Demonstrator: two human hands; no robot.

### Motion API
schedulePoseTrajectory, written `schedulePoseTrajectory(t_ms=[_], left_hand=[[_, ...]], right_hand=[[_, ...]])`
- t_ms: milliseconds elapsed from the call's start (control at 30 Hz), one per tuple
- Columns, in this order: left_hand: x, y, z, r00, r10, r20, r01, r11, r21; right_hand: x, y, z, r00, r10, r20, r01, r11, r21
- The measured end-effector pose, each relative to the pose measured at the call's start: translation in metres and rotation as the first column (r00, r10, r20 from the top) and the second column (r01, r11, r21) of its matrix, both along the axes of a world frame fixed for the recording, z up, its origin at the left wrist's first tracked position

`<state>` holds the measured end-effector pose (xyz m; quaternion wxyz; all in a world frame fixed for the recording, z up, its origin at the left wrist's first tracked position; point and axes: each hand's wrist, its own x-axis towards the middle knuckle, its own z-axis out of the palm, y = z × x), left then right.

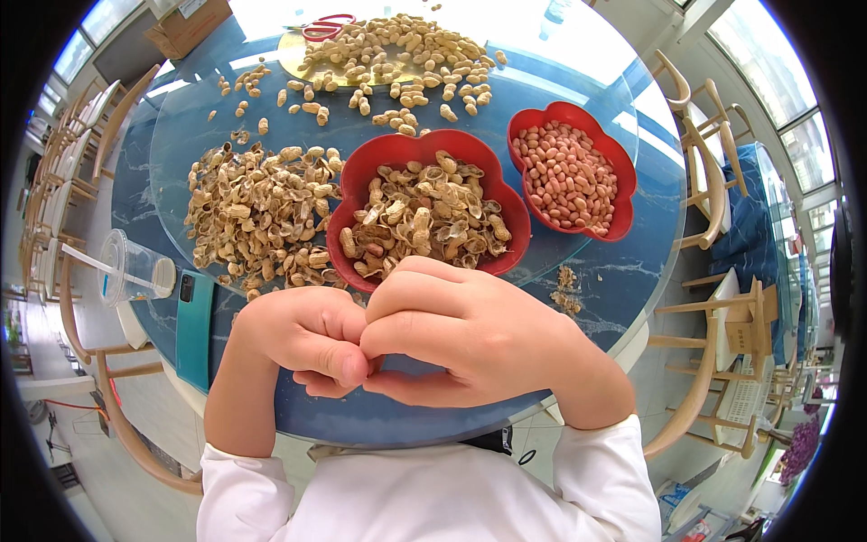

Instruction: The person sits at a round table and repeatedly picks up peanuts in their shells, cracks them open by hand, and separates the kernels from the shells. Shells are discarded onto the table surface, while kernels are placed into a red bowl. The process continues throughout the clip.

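My left hand point(308, 339) and my right hand point(460, 332) meet fingertip to fingertip just in front of a red flower-shaped bowl point(518, 223). Their fingers hide whatever may lie between them; a small dark reddish bit shows at the fingertips. Peanut shells point(423, 220), some perhaps whole, fill this bowl. To its right, a second red bowl point(626, 176) holds shelled pink peanut kernels point(565, 176). A heap of peanut shells point(257, 210) lies left of the first bowl. Farther back, unshelled peanuts point(433, 47) are piled on and around a yellow round plate point(291, 57).
Red-handled scissors point(328, 28) lie by the back pile. At the left edge of the blue marbled table point(379, 420) are a teal phone point(194, 332) and a clear plastic cup with a straw point(135, 271). Shell crumbs point(565, 291) lie at right. Wooden chairs stand around.
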<state>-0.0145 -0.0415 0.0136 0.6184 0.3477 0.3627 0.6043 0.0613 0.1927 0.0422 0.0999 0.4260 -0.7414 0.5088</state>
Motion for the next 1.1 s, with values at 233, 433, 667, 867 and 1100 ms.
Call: schedulePoseTrajectory(t_ms=[233,433,667,867,1100], left_hand=[[0.001,0.001,0.004,0.999,-0.014,-0.033,0.014,1.0,-0.005],[0.003,0.004,0.008,0.996,0.054,-0.071,-0.055,0.998,-0.014],[0.005,0.005,0.015,0.926,0.263,-0.272,-0.281,0.959,-0.028],[0.016,0.019,0.021,0.745,0.447,-0.496,-0.527,0.85,-0.026],[0.016,0.018,0.027,0.758,0.409,-0.508,-0.514,0.854,-0.079]], right_hand=[[-0.001,0.0,0.005,1.0,0.014,0.025,-0.015,0.999,0.036],[0.0,-0.008,0.002,0.997,-0.074,-0.025,0.074,0.997,0.001],[-0.005,0.0,0.005,0.96,-0.183,-0.213,0.2,0.978,0.061],[-0.014,-0.001,-0.006,0.848,-0.363,-0.387,0.412,0.91,0.048],[-0.012,0.001,-0.006,0.905,-0.368,-0.213,0.391,0.918,0.073]])
